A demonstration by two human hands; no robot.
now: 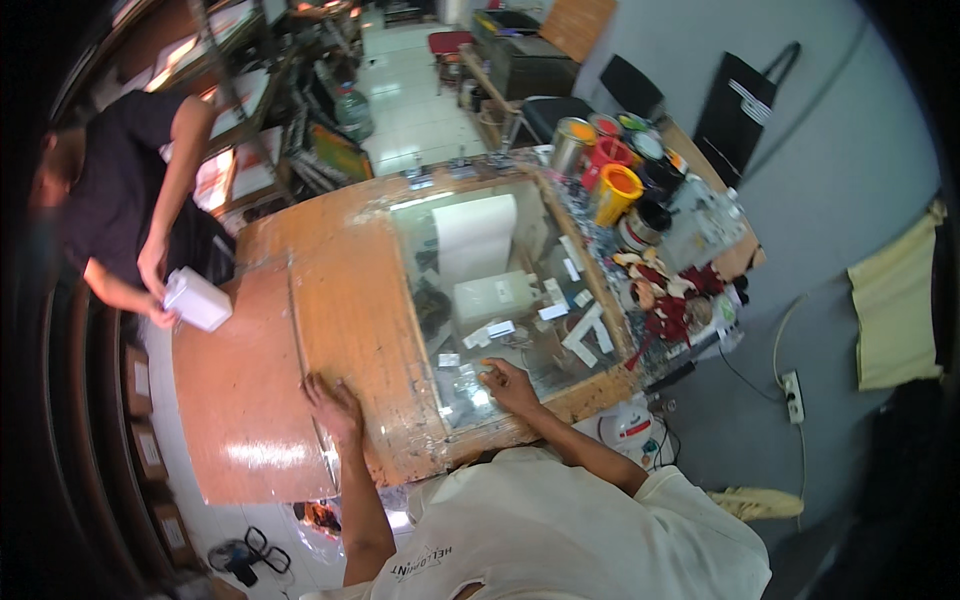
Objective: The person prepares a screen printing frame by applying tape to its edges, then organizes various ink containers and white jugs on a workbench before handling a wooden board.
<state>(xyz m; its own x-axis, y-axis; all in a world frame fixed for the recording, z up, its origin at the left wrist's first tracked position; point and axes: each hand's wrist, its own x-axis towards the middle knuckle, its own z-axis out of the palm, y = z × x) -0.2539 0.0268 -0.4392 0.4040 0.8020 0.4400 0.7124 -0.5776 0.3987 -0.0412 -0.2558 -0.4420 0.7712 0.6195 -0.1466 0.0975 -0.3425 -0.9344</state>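
My left hand (335, 408) rests with spread fingers on the brown wooden board (350, 290), close to the seam between two panels. Over the near part of the glass pane (465, 405), my right hand (508, 385) has its fingers curled together. A small orange-yellow patch shows at its fingertips, too small to name. Close by on the glass are small white pieces (449, 360) and a white L-shaped strip (590, 335). Beyond them, a pale jug-like container (495, 297) and a white sheet (475, 235) appear at or beneath the glass; I cannot tell which.
Paint cans, one a yellow tub (617, 195), crowd the table's right side beside stained rags (675, 300). At the left, another person (135, 200) holds a white container (198, 300) over the board's edge. Metal hinge clamps (460, 165) line the far edge.
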